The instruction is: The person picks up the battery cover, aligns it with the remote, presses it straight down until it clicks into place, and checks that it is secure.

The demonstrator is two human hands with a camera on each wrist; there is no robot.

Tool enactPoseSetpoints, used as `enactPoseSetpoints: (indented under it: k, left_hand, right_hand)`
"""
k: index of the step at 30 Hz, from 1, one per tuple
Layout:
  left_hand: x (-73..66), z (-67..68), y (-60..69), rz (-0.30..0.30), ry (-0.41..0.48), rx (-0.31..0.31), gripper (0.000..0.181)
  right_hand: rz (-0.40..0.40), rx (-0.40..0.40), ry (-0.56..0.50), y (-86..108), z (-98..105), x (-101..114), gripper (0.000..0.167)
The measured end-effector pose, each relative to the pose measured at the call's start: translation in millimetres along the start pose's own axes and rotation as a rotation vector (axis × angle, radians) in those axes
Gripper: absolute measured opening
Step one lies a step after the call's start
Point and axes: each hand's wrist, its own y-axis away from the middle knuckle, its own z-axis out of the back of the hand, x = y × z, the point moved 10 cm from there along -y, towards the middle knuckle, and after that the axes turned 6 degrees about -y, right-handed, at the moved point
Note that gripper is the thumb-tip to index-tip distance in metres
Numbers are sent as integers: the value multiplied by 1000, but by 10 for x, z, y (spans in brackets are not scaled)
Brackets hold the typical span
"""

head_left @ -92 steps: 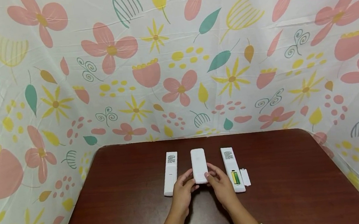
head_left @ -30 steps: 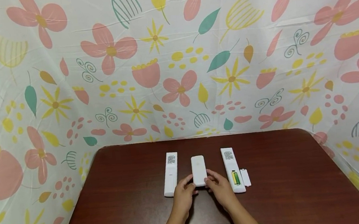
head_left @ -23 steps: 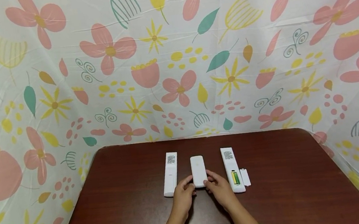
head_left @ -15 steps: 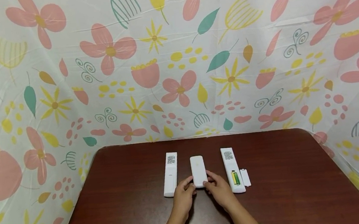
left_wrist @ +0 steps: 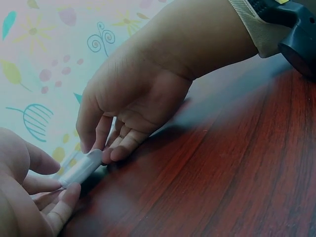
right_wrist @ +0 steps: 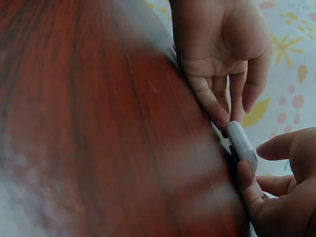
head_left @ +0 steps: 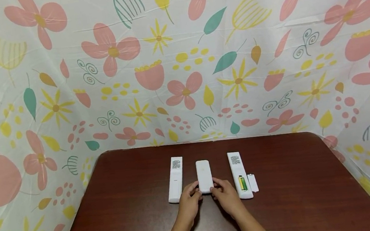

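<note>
A plain white remote control (head_left: 204, 176) with rounded ends lies lengthwise between both hands, a faint mark on its upper face. My left hand (head_left: 189, 202) holds the left side of its near end with thumb and fingers. My right hand (head_left: 226, 197) has thumb and fingers at the right side of that same end. In the left wrist view, the remote's near end (left_wrist: 81, 170) shows between the fingertips of both hands, close to the tabletop. The right wrist view shows its white edge (right_wrist: 240, 143) there too. Its underside is hidden.
On the left lies a white remote (head_left: 176, 179), back up, with a printed label. To the right another remote (head_left: 237, 166) has its battery compartment uncovered, showing green-and-yellow battery (head_left: 242, 183). Its white cover (head_left: 253, 183) lies beside it. Flowered cloth (head_left: 181, 55) hangs behind the brown table (head_left: 295, 179).
Since the oldest frame the middle remote has come down and slightly toward me, both hands with it. Over the last half second it has stayed in place; my right fingers have slipped slightly nearer.
</note>
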Motion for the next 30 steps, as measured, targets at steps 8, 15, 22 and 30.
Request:
enactPoseSetpoints:
  k: [8,15,22,30]
  left_hand:
    - [-43,-10,12,-12,-33,1,46]
    - [-6,-7,6,2,-61,0,47]
    - [-23,-15,5,-9,-56,-11,47]
    - [-1,-17,5,6,-69,-18,48]
  right_hand:
    - [14,-2,24,-5,0,16,45]
    - [17,11,18,-5,-2,30,44]
    - [11,9,-8,6,7,29,45]
    - [-5,15,-44,0,9,-5,45]
